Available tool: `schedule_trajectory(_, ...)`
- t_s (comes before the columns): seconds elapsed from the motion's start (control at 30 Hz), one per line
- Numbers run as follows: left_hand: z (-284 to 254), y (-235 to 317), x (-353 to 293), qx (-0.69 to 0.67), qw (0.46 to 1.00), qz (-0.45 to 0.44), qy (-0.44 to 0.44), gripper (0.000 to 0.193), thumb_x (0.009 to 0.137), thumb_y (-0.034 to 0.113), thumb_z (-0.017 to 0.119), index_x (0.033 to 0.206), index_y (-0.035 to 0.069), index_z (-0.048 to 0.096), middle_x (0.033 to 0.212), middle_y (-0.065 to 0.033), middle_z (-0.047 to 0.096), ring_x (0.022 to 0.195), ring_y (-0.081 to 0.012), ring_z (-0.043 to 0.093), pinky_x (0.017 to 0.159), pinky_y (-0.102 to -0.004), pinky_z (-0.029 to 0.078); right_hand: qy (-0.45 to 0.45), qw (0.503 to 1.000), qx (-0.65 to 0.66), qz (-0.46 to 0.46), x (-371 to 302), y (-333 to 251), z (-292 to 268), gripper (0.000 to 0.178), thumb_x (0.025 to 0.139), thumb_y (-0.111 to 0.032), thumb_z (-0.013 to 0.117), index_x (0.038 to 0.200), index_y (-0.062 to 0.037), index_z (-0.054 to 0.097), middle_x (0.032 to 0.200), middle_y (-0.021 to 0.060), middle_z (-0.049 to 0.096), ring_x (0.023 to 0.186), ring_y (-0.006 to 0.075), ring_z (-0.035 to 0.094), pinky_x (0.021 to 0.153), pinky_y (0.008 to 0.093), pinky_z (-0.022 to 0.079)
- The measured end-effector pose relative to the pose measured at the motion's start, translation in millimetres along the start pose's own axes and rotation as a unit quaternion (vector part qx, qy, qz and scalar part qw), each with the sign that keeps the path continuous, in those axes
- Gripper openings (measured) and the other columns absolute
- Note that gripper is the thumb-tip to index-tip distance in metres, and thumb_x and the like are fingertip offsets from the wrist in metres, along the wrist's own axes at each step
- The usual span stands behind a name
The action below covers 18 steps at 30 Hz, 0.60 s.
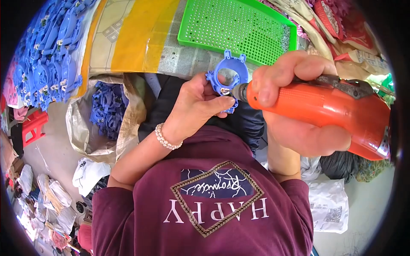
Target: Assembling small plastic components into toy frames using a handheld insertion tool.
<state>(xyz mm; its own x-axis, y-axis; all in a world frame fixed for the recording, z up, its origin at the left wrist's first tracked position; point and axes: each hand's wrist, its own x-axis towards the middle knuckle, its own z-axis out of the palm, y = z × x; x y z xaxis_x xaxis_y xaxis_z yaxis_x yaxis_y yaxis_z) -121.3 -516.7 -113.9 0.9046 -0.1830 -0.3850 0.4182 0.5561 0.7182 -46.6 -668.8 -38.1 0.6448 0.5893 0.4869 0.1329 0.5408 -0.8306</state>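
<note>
Right hand [294, 102] first, since it fills the most room: we wrap it fully around the orange electric screwdriver [324, 113], fingers over the top, thumb under. The tool's rear end runs off into the dark rim at the right, so we cannot see how it ends. Its dark tip [238, 91] meets the blue plastic ring part [227, 77] at the lower edge of the ring, but the bit and the screw there are too small to make out.

Our left hand [196, 104], a pearl bracelet [167, 137] at the wrist, pinches that ring part from below, upright over our lap; its fingertips hide the part's lower tabs.

Beyond the ring lies a green perforated tray [222, 23], its far edge cut off by the top of the view. To our left an open sack [128, 119] holds more blue parts [106, 109], half buried in its folds, and a heap of assembled blue pieces [47, 55] crowds the upper left. Little open space remains between tray, sack and our knees.
</note>
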Motion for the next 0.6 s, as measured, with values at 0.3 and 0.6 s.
schedule_trajectory(0.3, 3, -3, -1, -0.013, 1.0, 0.012, -0.001, 0.033, 0.081, 0.0, 0.067, 0.109, 0.0, 0.049, 0.088, -0.007, 0.064, 0.074, -0.0113, 0.064, 0.06, -0.0228, 0.053, 0.035, 0.999, -0.002, -0.011, -8, 7, 7, 0.082, 0.071, -0.073, 0.06, 0.116, -0.0061, 0.049, 0.097, 0.0087, 0.051, 0.075, 0.0175, 0.055, 0.067, 0.0334, 0.041)
schedule_trajectory(0.6, 5, -4, -3, -0.013, 0.999, 0.026, 0.023, 0.03, 0.081, -0.003, 0.066, 0.106, 0.001, 0.049, 0.087, -0.0072, 0.064, 0.073, -0.0121, 0.064, 0.059, -0.0233, 0.054, 0.046, 0.999, -0.012, -0.027, -8, 9, 13, 0.082, 0.07, -0.073, 0.06, 0.115, -0.0058, 0.049, 0.095, 0.0083, 0.05, 0.072, 0.0174, 0.054, 0.064, 0.0332, 0.04)
